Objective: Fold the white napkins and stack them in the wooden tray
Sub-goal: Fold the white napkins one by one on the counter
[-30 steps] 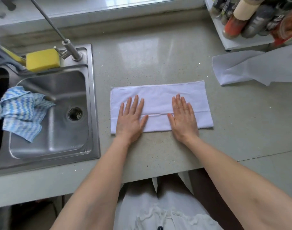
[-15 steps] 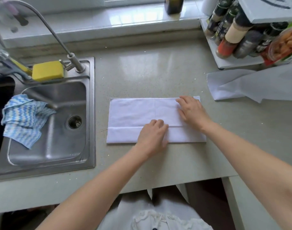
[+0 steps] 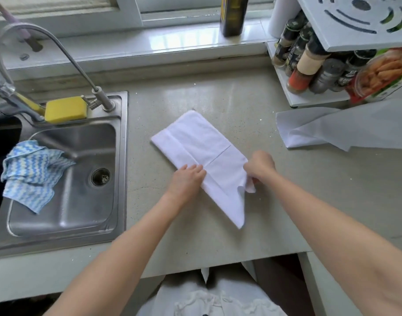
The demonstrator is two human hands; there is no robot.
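A white napkin [image 3: 195, 142], folded into a long strip, lies slanted on the grey counter, its far end toward the sink and its near end toward me. My left hand [image 3: 186, 181] pinches the strip's left edge at its middle crease. My right hand [image 3: 259, 166] grips the right edge, where the cloth is lifted and curled. A second white napkin [image 3: 332, 128] lies rumpled and unfolded at the right, below the spice rack. No wooden tray shows in the head view.
A steel sink [image 3: 65, 179] at the left holds a blue-and-white cloth [image 3: 29, 176], with a yellow sponge [image 3: 65, 109] and a tap [image 3: 47, 46] behind it. A spice rack [image 3: 332, 58] stands at the back right, a dark bottle [image 3: 233, 14] on the sill.
Both hands went from lying flat on the napkin to gripping its edges. The strip has swung from lying straight across to a slant, with its right end pulled toward me.
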